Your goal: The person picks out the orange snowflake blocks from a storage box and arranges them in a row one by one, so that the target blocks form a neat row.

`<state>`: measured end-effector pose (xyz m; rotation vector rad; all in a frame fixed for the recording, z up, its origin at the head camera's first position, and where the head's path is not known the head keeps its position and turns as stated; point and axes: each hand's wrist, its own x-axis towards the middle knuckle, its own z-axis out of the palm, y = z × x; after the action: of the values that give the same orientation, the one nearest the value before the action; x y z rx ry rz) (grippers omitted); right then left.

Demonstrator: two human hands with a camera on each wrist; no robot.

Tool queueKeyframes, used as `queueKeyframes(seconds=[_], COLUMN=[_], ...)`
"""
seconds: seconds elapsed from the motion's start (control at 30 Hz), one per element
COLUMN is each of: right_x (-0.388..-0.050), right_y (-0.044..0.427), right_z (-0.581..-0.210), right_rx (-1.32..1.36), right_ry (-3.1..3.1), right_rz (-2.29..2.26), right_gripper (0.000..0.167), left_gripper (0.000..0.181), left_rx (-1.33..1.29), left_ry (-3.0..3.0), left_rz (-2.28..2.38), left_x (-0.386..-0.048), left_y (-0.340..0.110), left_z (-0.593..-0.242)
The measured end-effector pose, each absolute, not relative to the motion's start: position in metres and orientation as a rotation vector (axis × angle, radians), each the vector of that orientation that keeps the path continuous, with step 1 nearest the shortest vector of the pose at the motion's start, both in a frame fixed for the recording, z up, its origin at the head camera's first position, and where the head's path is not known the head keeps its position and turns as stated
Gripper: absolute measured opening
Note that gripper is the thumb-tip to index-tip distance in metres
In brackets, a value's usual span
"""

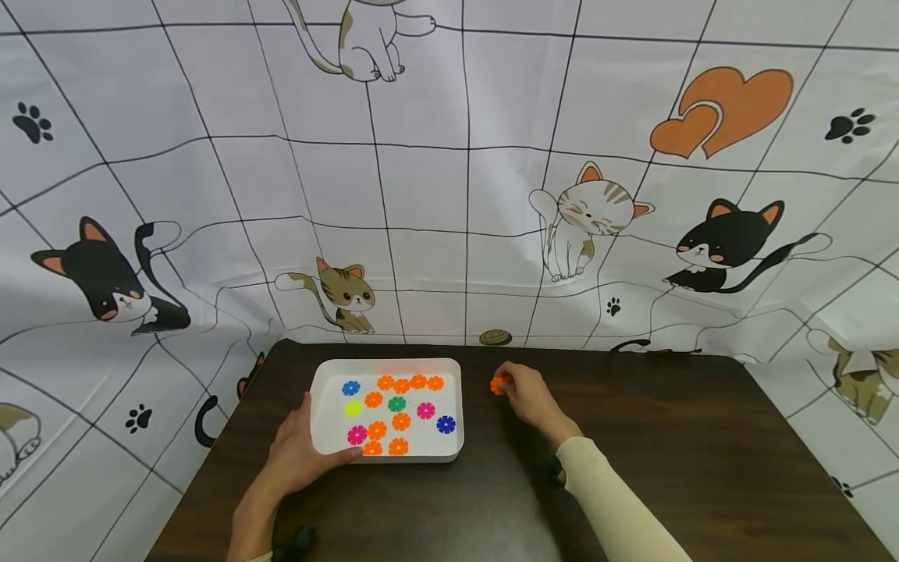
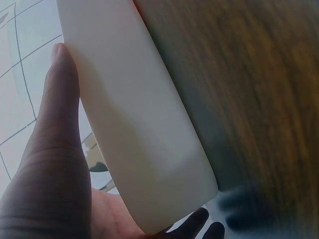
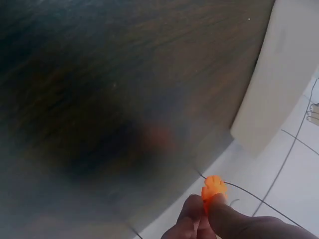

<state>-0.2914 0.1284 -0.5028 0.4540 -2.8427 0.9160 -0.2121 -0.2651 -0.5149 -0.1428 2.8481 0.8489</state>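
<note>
My right hand (image 1: 530, 400) pinches an orange flower-shaped plastic disc (image 1: 496, 385) between thumb and fingertips, off the right side of a white tray (image 1: 458, 390). In the right wrist view the disc (image 3: 214, 187) stands on edge, its notched rim showing above the thumb. My left hand (image 1: 298, 449) grips the tray at its near left corner, thumb along the near rim and fingers against the left side. The left wrist view shows the tray's outer wall (image 2: 134, 109) with the thumb lying along it. Inside the tray lie several notched discs, many orange (image 1: 398, 446), others pink (image 1: 425, 410), blue, green (image 1: 396, 403) and yellow.
Both hands work over a dark wood-grain table (image 1: 632, 460). Behind and beside it hangs a white sheet (image 1: 421, 187) with grid lines and cartoon cats, meeting the table's far edge. The tray stands near that edge, left of the middle.
</note>
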Motion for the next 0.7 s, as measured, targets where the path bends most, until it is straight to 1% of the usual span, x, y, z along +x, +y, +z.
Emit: queueKeyframes(seconds=[0.2,0.4,0.7], right_x=[-0.3,-0.3,-0.307], right_y=[0.122,0.114,0.115], right_z=[-0.512,-0.516,-0.522], right_rx=[0.407,0.329,0.345], right_ry=[-2.814,-2.833,-2.835], right_rz=[0.985,1.112,0.931], right_gripper=[0.015,0.013,0.015], left_gripper=[0.147,0.146,0.148], left_rx=[-0.149,-0.15,-0.149], left_ry=[2.863,2.876,2.879], left_rz=[0.847,0.858,0.862], left_x=[-0.212,-0.208,-0.213], left_y=[-0.265,-0.266,-0.266], left_z=[-0.515,-0.52,-0.518])
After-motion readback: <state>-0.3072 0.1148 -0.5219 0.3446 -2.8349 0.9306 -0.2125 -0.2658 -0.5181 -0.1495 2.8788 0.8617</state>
